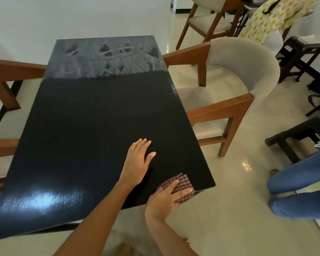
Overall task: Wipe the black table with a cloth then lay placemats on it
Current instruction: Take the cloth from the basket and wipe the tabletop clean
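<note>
The black table point(92, 126) fills the middle of the view, with pale smeared streaks across its far end. My left hand point(139, 159) lies flat on the tabletop, fingers straight and together. My right hand point(166, 198) presses a folded purple-and-tan checked cloth point(183, 183) onto the table's near right corner, fingers stretched over it. No placemats are in sight.
A beige armchair with a wooden frame point(235, 93) stands close to the table's right side. Wooden chair arms point(9, 71) flank the left side. A person in blue jeans point(299, 183) sits at the right, near dark stools point(299, 54). Another person in a yellow-dotted dress point(270, 17) is behind.
</note>
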A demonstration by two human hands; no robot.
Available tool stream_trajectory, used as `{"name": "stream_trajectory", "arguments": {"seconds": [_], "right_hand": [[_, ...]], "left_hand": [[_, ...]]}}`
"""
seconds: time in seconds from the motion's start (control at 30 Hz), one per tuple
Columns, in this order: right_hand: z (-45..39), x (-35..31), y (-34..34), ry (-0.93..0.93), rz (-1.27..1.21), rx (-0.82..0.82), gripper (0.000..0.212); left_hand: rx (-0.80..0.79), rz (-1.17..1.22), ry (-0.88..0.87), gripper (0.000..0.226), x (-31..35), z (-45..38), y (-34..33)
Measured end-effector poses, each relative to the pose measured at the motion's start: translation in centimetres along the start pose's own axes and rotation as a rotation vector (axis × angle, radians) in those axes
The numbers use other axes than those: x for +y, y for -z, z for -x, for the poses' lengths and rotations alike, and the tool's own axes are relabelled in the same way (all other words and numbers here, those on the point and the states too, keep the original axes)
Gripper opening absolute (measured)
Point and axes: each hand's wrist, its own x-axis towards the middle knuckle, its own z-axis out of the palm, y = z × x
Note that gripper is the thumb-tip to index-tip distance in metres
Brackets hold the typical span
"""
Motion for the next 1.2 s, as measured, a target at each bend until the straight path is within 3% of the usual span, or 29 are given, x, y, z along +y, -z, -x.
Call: {"name": "stream_trajectory", "arguments": {"seconds": [0.1,0.2,0.3,0.4,0.6,0.67,0.77,0.9,1.2], "right_hand": [[0.4,-0.1,1.1,-0.004,-0.105,-0.067,0.056],[1.1,-0.6,3.1,-0.015,-0.396,-0.193,0.033],[1.3,-1.3,6.1,-0.092,-0.745,-0.409,0.021],[0.6,-2.5,9.5,-0.114,-0.829,-0.641,0.015],[-2.3,-3.6,14.3,-0.123,-1.063,-0.877,0.071],[-3.6,-3.8,15.4,-0.11,-1.101,-0.907,0.079],[-4.9,-4.3,17.2,-0.095,-1.088,-0.979,0.079],[-6.7,-4.7,19.2,0.021,-0.999,-0.965,0.05],[-10.9,-4.9,22.1,0.054,-0.792,-0.717,0.045]], "left_hand": [[-0.003,0.008,0.032,0.05,-0.8,0.3,0.7],[0.009,0.015,0.065,0.05,-1.1,0.6,1.3],[0.026,0.066,0.089,0.049,-0.8,0.7,2.0],[0.043,0.163,0.09,0.048,-0.2,0.3,2.7],[-0.123,0.587,0.202,0.043,3.1,-1.5,4.9],[-0.124,0.657,0.209,0.049,4.3,-1.9,5.2],[-0.117,0.703,0.248,0.034,5.5,-2.8,5.2],[-0.139,0.683,0.286,0.035,5.9,-4.1,5.3],[-0.073,0.68,0.254,0.05,11.6,-7.1,4.9]]}}
